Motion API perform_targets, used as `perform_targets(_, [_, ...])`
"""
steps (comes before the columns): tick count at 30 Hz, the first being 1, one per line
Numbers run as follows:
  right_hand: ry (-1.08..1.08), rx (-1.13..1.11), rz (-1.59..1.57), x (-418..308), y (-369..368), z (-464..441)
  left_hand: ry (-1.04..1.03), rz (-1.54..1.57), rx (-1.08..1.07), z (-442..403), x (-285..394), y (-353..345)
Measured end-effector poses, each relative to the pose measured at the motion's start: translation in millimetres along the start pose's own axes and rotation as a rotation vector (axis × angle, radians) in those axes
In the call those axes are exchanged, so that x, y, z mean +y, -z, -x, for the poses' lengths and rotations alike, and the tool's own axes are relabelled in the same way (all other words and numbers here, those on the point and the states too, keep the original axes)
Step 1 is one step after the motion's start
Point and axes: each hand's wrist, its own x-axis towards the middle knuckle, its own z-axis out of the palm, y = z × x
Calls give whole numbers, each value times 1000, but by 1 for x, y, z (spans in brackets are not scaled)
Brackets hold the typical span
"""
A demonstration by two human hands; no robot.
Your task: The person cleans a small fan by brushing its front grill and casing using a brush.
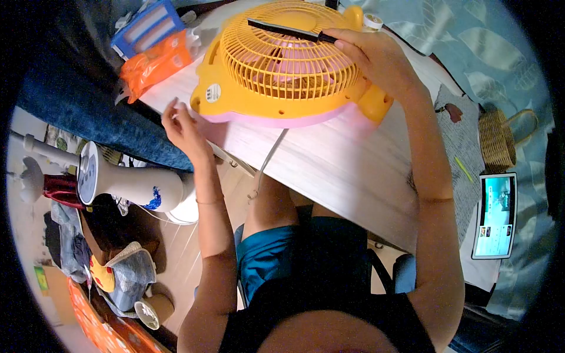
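Note:
A yellow fan (pixel 271 106) with a round slatted grille lies on the white table, a pink rim along its lower side and pink blades behind the bars. My right hand (pixel 376 59) grips the black handle of a slim tool (pixel 282 29), whose long flat blade-like end reaches left over the grille; its exact kind I cannot make out. My left hand (pixel 183 130) is off the fan's lower left corner, its fingers loosely bent and apart, holding nothing. A grey cord (pixel 272 152) hangs from below the fan over the table edge.
An orange packet (pixel 156 62) and a blue-framed box (pixel 147 26) lie at the table's far left. On the right are a wicker basket (pixel 498 141), a lit tablet (pixel 494 216) and a grey cloth (pixel 456 132). A white pedestal appliance (pixel 141 185) stands left of the table.

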Motion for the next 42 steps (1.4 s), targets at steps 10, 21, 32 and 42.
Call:
perform_targets(10, [-71,-37,-19,-23,-12,0,394,544,-515,-5,8,-18])
perform_targets(21, [23,-174,-29,-82,-15,32,424,581,-504,-4,5,-20])
perform_targets(32, [-68,-31,206,-40,-6,8,432,582,-504,-4,0,-18])
perform_targets(42, [151,-195,17,-93,-39,49,365,506,-497,-4,1,-19])
